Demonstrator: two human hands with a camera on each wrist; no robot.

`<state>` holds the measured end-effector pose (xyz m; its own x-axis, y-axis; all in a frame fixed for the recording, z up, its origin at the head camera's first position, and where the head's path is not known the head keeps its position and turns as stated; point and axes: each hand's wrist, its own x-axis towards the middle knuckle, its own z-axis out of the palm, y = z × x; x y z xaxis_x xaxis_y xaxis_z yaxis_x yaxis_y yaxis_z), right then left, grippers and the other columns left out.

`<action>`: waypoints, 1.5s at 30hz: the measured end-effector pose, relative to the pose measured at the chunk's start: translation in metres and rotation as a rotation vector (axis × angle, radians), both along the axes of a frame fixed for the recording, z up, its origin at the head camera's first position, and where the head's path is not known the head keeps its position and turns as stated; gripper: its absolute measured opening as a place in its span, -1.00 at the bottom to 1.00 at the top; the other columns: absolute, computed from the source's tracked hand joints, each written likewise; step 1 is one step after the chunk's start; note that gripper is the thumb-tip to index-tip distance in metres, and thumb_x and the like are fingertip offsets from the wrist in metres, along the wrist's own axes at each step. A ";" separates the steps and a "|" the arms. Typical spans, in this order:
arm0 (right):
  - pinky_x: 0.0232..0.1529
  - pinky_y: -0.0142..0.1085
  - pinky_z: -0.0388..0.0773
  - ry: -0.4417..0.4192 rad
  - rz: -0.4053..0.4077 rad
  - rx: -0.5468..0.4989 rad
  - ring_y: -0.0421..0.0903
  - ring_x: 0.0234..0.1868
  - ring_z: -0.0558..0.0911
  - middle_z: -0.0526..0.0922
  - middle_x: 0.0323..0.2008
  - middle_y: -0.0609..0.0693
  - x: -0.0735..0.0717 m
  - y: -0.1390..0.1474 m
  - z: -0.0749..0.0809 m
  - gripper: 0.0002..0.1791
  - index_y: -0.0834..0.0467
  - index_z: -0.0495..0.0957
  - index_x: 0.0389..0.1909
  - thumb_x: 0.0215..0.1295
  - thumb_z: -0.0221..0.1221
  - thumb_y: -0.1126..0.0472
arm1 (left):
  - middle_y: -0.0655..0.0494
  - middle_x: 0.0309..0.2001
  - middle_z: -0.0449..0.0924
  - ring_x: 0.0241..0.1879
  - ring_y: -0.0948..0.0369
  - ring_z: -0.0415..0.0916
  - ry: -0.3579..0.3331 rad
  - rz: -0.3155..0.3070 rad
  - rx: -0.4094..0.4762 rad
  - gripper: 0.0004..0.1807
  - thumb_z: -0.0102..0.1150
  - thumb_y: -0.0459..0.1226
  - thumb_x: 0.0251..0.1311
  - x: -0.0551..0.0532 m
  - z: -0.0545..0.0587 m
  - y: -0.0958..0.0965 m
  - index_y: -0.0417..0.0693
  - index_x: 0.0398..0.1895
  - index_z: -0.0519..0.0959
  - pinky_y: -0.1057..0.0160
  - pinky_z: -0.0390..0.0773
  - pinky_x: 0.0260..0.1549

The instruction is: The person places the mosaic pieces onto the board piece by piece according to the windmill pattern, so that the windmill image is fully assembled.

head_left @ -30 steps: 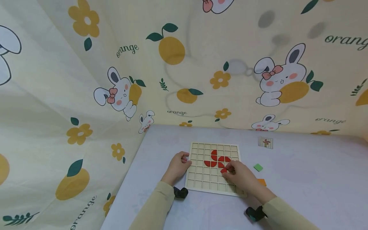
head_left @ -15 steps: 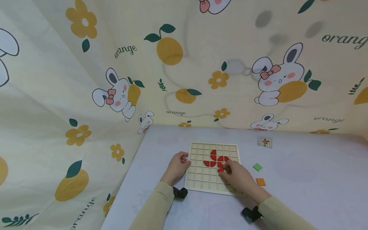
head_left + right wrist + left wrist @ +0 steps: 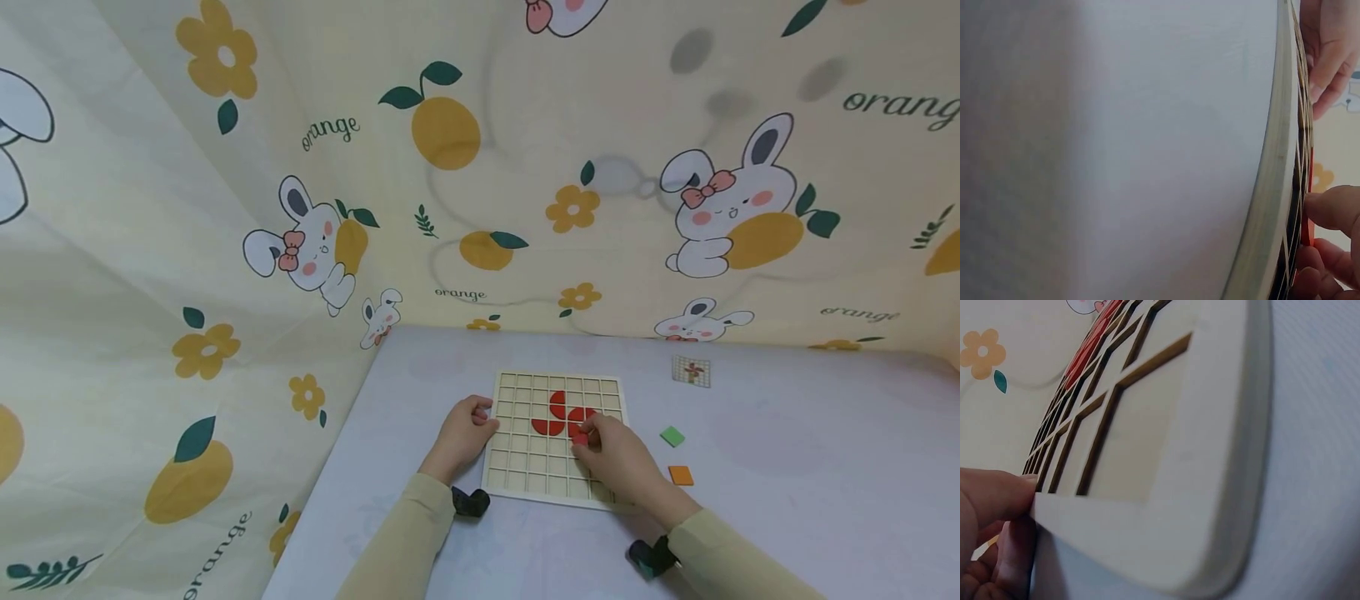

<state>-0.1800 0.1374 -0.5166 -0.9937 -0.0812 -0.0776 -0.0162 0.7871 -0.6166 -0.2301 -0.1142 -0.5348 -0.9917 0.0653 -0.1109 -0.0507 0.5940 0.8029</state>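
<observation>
A pale wooden grid board [image 3: 525, 471] lies on the table, with several red curved tiles [image 3: 548, 427] set in a pinwheel shape near its middle. My left hand [image 3: 461, 437] grips the board's left edge; in the left wrist view the thumb [image 3: 1007, 495] sits at the rim and the fingers curl below it. Over the lower right of the pinwheel, my right hand [image 3: 630, 461] pinches a small red tile [image 3: 580, 439] between thumb and fingers. The right wrist view has this red tile [image 3: 1307, 228] at the board's surface. The fingers partly cover the neighbouring red tiles.
Right of the board lie a green square tile [image 3: 672, 437] and an orange square tile [image 3: 681, 475]. Farther back is a small card [image 3: 692, 372] with a grid and a red pinwheel picture. A printed curtain [image 3: 480, 192] hangs behind and left of the table.
My right hand has shifted slightly left, then the red tile in its fingers has moved up a little toward the pinwheel. The orange tile has come into full view. My left hand stays put.
</observation>
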 end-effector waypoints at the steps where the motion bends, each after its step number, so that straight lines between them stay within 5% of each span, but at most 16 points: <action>1: -0.26 -0.26 0.51 0.001 -0.004 -0.004 -0.10 -0.32 0.46 0.51 -0.33 -0.05 -0.001 0.000 -0.001 -0.62 0.19 0.53 -0.08 0.16 0.37 0.11 | 0.14 -0.27 0.43 -0.27 0.21 0.40 -0.001 -0.001 0.001 -0.63 0.27 -0.26 0.22 0.000 0.000 0.000 -0.08 0.09 0.52 0.21 0.45 -0.26; 14: -0.13 -0.15 0.55 0.021 -0.030 -0.011 -0.08 -0.25 0.52 0.55 -0.24 -0.01 -0.002 -0.001 0.000 -0.63 0.23 0.56 -0.05 0.18 0.33 0.15 | 0.13 -0.28 0.43 -0.27 0.20 0.39 -0.006 -0.001 0.004 -0.64 0.27 -0.26 0.22 -0.002 -0.001 0.001 -0.07 0.08 0.53 0.21 0.44 -0.27; 45: -0.37 -0.28 0.44 0.011 0.003 -0.015 -0.11 -0.37 0.43 0.47 -0.40 -0.09 0.007 -0.011 0.000 -0.70 0.08 0.57 -0.25 0.10 0.40 0.05 | 0.14 -0.26 0.43 -0.27 0.22 0.41 -0.020 0.007 -0.008 -0.62 0.26 -0.24 0.23 -0.001 -0.002 0.000 -0.06 0.10 0.51 0.22 0.45 -0.27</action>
